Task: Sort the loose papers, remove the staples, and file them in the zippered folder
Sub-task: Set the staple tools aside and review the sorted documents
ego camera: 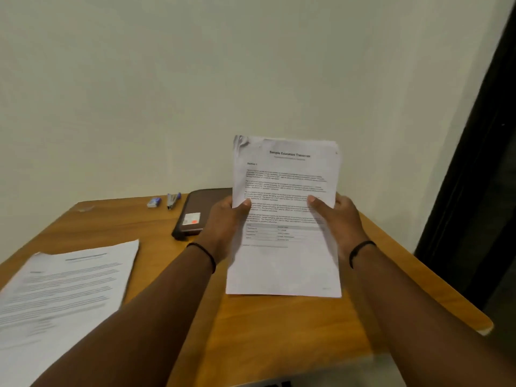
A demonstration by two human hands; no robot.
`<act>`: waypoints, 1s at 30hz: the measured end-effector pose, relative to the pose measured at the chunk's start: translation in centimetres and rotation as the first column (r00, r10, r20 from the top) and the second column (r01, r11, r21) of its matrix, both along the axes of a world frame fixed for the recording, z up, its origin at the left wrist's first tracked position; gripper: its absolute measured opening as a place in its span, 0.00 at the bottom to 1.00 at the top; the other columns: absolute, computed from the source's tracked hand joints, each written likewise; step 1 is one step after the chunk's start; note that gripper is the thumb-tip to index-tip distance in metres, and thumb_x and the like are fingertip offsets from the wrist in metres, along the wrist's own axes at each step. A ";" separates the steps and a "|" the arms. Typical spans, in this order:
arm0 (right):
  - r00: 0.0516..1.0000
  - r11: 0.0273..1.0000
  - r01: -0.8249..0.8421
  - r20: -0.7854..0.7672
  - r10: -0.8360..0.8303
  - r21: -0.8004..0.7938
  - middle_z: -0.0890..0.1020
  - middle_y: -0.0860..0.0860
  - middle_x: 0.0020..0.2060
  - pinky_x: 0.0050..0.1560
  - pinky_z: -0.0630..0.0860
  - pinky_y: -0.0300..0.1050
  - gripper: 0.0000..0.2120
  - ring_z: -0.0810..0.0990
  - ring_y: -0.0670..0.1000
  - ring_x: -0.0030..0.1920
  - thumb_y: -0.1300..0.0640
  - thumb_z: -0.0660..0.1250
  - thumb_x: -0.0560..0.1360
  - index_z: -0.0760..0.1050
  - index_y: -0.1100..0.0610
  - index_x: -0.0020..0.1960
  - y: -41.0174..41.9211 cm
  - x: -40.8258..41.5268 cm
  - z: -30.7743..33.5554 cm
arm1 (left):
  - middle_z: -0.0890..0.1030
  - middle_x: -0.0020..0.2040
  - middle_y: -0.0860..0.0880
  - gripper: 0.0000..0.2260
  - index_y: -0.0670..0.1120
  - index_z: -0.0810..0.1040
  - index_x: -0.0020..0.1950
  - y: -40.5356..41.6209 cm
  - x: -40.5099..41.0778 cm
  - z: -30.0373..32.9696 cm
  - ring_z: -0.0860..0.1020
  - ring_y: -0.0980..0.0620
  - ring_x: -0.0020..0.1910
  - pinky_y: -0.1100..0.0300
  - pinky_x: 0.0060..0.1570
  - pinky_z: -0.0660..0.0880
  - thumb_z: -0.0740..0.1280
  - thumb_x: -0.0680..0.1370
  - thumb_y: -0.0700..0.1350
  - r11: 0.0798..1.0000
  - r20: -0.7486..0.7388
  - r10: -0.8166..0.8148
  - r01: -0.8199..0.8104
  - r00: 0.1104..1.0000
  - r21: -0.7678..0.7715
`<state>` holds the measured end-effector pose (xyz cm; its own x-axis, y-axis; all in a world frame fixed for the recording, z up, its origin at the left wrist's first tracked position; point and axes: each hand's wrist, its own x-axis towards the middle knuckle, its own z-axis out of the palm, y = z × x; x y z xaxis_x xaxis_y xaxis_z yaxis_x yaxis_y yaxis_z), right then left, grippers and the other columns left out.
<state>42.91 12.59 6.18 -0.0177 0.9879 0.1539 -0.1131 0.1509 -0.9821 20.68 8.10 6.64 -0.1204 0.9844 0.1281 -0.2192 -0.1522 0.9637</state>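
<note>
Transcript sheets (284, 191) upright, left hand (223, 227), right hand (340, 222) gripping edges

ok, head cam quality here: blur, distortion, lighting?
Head view: dim, warm light, no glare; the held transcript's title reads, its body text smears; the paper stack at lower left is streaked by blur; wide-angle bend curves the table edge and the dark frame at right; left hand and right hand look fairly sharp.

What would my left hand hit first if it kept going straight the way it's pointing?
Probably the brown folder: the left hand, gripping the papers, points up and away toward it. Beyond that is the wall. Depth is unclear.
</note>
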 end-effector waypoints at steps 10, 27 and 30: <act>0.989 0.942 -0.111 -0.055 0.135 0.318 0.86 0.47 0.50 0.49 0.81 0.41 0.10 0.85 0.47 0.51 0.62 0.71 0.76 0.80 0.53 0.57 -5.1 -9.2 6.3 | 0.84 0.58 0.46 0.14 0.42 0.78 0.66 -7.2 -8.0 6.8 0.84 0.47 0.55 0.56 0.52 0.82 0.65 0.82 0.46 0.967 -0.162 0.177 -0.140 0.971 0.215; 0.984 0.956 -0.173 0.006 0.176 0.237 0.86 0.40 0.43 0.42 0.79 0.33 0.08 0.85 0.43 0.47 0.58 0.74 0.74 0.81 0.47 0.50 -7.0 -10.9 1.0 | 0.86 0.53 0.47 0.10 0.45 0.80 0.59 -8.1 -8.4 0.7 0.85 0.51 0.48 0.62 0.42 0.81 0.70 0.79 0.44 0.965 -0.148 0.242 -0.221 0.959 0.143; 0.980 0.970 -0.197 0.050 0.192 0.144 0.86 0.44 0.49 0.49 0.81 0.42 0.11 0.85 0.47 0.51 0.57 0.76 0.72 0.82 0.49 0.54 -7.3 -11.0 -2.5 | 0.86 0.53 0.46 0.08 0.46 0.81 0.56 -8.0 -8.7 -2.0 0.85 0.49 0.48 0.57 0.44 0.82 0.69 0.79 0.47 0.959 -0.193 0.282 -0.275 0.940 0.061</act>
<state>31.91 5.26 3.68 -0.2153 0.9313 0.2938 -0.1197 0.2734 -0.9544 12.02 0.06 4.67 -0.3582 0.9099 0.2090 0.0306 -0.2123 0.9767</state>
